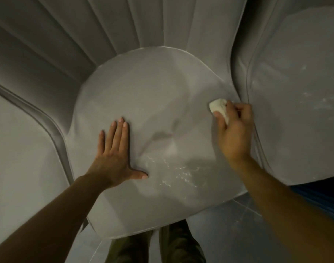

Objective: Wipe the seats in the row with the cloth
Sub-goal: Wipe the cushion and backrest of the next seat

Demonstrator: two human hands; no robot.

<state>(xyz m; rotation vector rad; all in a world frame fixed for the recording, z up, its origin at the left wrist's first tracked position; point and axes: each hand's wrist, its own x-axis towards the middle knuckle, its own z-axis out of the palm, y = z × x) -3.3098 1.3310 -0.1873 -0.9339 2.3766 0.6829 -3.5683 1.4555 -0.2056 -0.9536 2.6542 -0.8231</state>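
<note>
Two hands are shown on the middle seat (152,88). The left hand (113,156) is laid flat, fingers straight, presumably to brace the body. The right hand (233,130) is clenched round the cloth (218,109), which is pressed at the seat's right edge beside the neighbouring seat (295,82), probably to reach the crease. Much of the cloth is hidden inside the fist; the neighbouring seat is cut off, and pale streaks (177,173) near the front edge cannot be told as moisture or wear.
</note>
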